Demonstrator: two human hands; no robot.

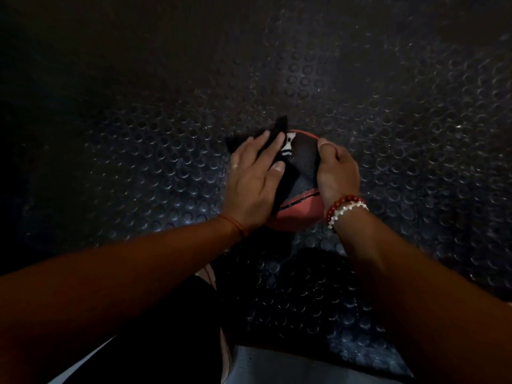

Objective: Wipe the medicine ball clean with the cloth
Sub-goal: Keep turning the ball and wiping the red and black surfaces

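A red and black medicine ball (303, 173) sits on the dark studded floor in the middle of the head view. A black cloth (279, 131) with a white patch lies over the ball's left side. My left hand (253, 176) presses flat on the cloth with straight fingers. My right hand (336, 173) rests on the ball's right side, its fingers curved round the ball and the thumb up near the rim. Much of the ball's left half is hidden by the cloth and my left hand.
The floor is a dark rubber mat with raised round studs (388, 120) all around the ball. My knees and dark shorts (171, 328) fill the bottom of the view. The scene is dim.
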